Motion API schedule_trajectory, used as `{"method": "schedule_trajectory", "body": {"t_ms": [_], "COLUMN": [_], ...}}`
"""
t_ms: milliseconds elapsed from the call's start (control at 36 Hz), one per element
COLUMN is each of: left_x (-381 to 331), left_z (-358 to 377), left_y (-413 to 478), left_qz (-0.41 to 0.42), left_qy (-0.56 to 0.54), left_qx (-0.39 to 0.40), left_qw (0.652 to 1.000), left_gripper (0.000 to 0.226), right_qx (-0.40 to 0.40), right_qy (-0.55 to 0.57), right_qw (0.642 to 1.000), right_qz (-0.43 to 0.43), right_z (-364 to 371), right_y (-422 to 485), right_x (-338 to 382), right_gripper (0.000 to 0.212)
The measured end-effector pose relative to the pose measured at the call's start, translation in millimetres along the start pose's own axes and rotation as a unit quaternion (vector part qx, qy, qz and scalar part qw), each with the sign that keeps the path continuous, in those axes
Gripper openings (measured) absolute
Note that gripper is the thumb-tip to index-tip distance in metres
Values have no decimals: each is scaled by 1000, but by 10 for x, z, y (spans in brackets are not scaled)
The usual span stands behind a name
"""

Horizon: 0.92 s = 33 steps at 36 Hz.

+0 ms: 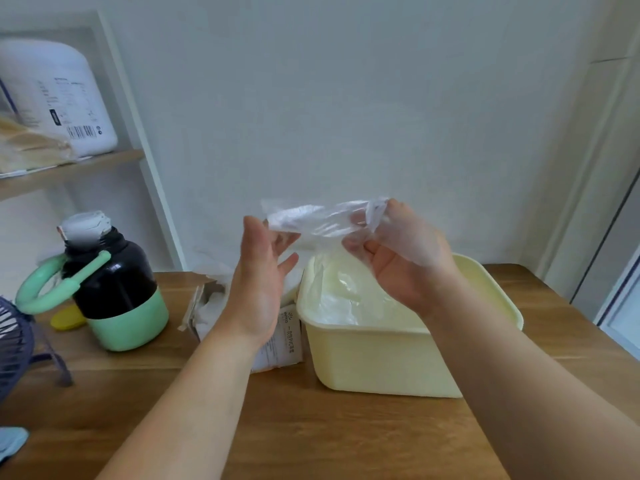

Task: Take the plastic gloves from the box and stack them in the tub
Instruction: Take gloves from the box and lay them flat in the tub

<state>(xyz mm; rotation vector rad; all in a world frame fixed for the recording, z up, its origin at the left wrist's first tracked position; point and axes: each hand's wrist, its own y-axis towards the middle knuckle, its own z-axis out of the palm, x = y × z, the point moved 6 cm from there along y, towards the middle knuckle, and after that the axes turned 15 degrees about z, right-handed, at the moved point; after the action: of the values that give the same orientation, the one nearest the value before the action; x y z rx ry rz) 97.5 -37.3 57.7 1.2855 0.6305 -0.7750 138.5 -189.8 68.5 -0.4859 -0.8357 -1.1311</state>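
Plastic glove is held stretched crosswise between both hands, above the back of the tub and clear of its rim; it is judged to be spread flat in the air so that it can be laid smoothly on the stacked gloves already seen in the tub. The box is stood just beside the tub's left wall, so that little reach is needed between them; more film is seen bunched at its torn top. The right hand is raised palm-up, its fingers curled and one end of the glove pinched at the fingertips; the left hand is turned edge-on, thumb uppermost, fingers nearly straight and loosely spread; the glove's other end is met at those fingers, but whether it is pinched or merely touched cannot be told.
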Motion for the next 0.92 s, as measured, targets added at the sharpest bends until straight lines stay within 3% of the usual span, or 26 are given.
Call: {"method": "schedule_trajectory", "body": {"t_ms": [56, 111, 167, 222, 278, 361, 444, 500, 583, 639, 695, 750, 833, 861, 917], "left_x": [-44, -92, -111, -130, -151, -258, -459, -585, -752, -771, -702, -605, -484, -459, -429], "left_z": [23, -3, -70, -142, -198, -272, -348, -352, -175, 1, 127, 207, 283, 301, 310], "left_y": [-6, 2, 37, 91, 133, 150, 130, 108, 58, 28, 10, 1, -38, -50, -80], "left_qz": [26, 40, 63, 82, 99, 151, 246, 314, 441, 502, 521, 507, 483, 463, 410], "left_qy": [82, 154, 152, 148, 151, 204, 297, 341, 436, 489, 510, 493, 463, 446, 384], "left_qx": [27, -2, -56, -90, -104, -144, -186, -189, -133, -58, 18, 86, 150, 167, 181], "left_qw": [996, 987, 985, 982, 978, 957, 904, 866, 773, 711, 684, 701, 728, 748, 808], "left_gripper": [102, 74, 39, 13, 7, 6, 10, 7, 11, 17, 24, 22, 19, 17, 26], "right_qx": [9, 19, 22, 22, 8, -113, -228, -247, -168, -93, -14, 37, 55, 45, 33], "right_qy": [-5, -40, -72, -81, -80, -168, -268, -302, -302, -311, -289, -259, -250, -237, -187], "right_qw": [1000, 999, 996, 993, 989, 971, 936, 919, 935, 945, 956, 958, 958, 962, 972], "right_qz": [0, 12, 39, 78, 123, 124, 20, -54, -76, -31, 55, 118, 128, 130, 135], "right_z": [-12, 12, 29, 32, 20, -108, -132, -19, 282, 473, 589, 654, 638, 589, 506], "right_y": [-4, -16, -14, -16, -26, 0, -26, -91, -135, -112, -74, -98, -123, -104, -72], "right_x": [0, 0, -28, -71, -117, -109, 66, 188, 254, 213, 127, 71, 22, 12, 1], "right_gripper": [23, 30, 43, 32, 7, 11, 9, 17, 27, 38, 63, 73, 21, 12, 15]}}
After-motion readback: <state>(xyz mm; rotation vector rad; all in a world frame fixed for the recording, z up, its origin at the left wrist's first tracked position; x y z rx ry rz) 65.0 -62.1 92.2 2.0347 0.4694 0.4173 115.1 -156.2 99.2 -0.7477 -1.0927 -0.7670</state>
